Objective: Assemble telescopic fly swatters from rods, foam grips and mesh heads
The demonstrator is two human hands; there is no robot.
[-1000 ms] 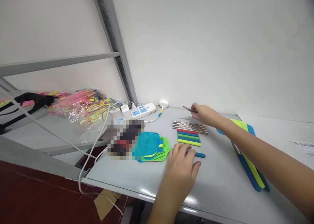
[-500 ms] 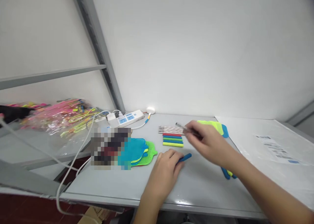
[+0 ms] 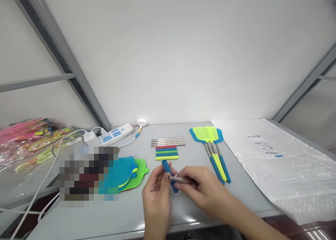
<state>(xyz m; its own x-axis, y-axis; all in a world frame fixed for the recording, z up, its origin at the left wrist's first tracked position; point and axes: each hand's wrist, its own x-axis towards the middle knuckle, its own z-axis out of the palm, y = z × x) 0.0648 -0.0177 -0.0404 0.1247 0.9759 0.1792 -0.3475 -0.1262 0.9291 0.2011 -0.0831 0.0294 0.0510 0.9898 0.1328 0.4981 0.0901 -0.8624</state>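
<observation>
My left hand (image 3: 156, 194) is closed round a blue foam grip tube (image 3: 168, 171), held tilted above the grey table (image 3: 131, 205). My right hand (image 3: 203, 192) pinches a thin metal rod (image 3: 178, 179), its tip touching the tube's side. Behind them lie a row of metal rods (image 3: 168, 142) and a stack of coloured grip tubes (image 3: 166, 152). To the left lies a pile of mesh swatter heads (image 3: 128, 169). Three finished fly swatters (image 3: 212, 149) lie to the right.
A white power strip (image 3: 115, 132) with cables sits at the back left. Bags of pink and yellow items (image 3: 31, 138) lie on the left. A clear plastic sheet (image 3: 275, 163) covers the right side. Grey metal frame bars (image 3: 60, 54) stand behind.
My right hand brought a metal rod from the far row down to the front. My left hand lifted the blue tube off the table. The view swung right.
</observation>
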